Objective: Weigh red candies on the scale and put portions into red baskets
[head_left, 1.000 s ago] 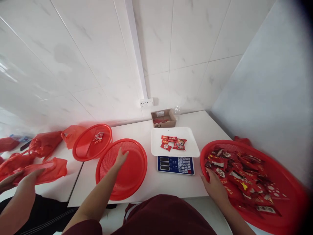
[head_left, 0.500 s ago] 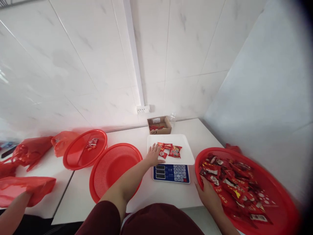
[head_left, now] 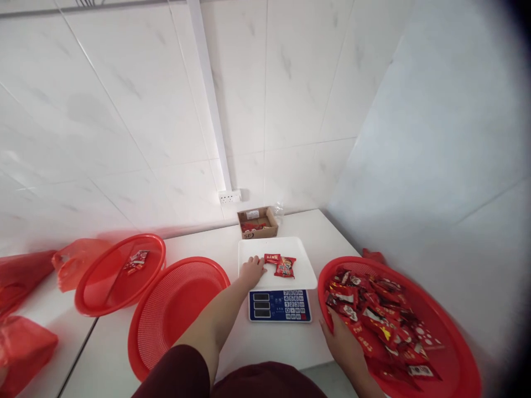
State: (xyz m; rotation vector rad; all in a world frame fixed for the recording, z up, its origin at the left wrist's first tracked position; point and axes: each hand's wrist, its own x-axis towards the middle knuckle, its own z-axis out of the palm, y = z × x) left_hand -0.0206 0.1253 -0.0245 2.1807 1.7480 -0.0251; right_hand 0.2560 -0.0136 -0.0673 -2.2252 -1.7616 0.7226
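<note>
My left hand (head_left: 251,272) rests on the white pan (head_left: 298,276) of a digital scale (head_left: 280,305), fingers curled into a loose fist; what they hold is hidden. Just right of it, two or three red snack packets (head_left: 282,265) lie on the pan. My right hand (head_left: 343,347) lies flat on the near left rim of a big red tray (head_left: 452,365), fingers spread over the heap of red wrapped packets (head_left: 373,315) that fills it.
An empty red mesh basket (head_left: 174,315) sits left of the scale. Behind it is a red tray (head_left: 103,287) with a few packets. A small cardboard box (head_left: 257,222) stands by the wall socket (head_left: 229,195). Red plastic bags (head_left: 25,348) lie far left. A wall rises close on the right.
My left hand moved from the mesh basket to the scale pan and curled shut there. Fewer packets lie on the pan than before. The view drifted right, and the neighbour's hands left the picture.
</note>
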